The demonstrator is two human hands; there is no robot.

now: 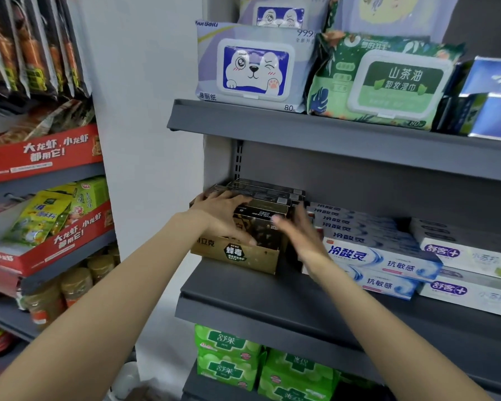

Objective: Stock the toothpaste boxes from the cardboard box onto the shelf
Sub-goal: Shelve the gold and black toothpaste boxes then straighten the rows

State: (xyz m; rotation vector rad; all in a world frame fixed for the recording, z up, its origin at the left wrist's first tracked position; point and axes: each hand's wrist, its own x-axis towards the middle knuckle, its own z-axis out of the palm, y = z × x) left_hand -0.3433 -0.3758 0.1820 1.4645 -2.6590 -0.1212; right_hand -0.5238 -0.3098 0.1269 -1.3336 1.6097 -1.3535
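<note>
Gold cardboard shows under my left hand (219, 211), which lies over the top left of the black-and-gold toothpaste boxes (265, 219), fingers curved down over them and the thumb hooked down the front toward the gold display carton (237, 254). My right hand (297, 233) is released, fingers straight and close together, the palm pressing flat against the right side of the same boxes; it grasps nothing.

The toothpaste boxes are long and dark with gold printing and pale lettering on their ends. Some stand bundled in the gold display carton, whose low front wall carries a dark hexagon badge, and more lie stacked flat just behind and above, reaching toward the back of the grey shelf (272, 296).

The carton sits at the left end of that shelf, between my two hands, with my left hand on top of its contents and my right hand touching its right flank. Just right of the carton, beyond my right hand, lie stacks of white-and-blue toothpaste boxes (385, 263), and further right white boxes with purple logos (472, 259).
</note>
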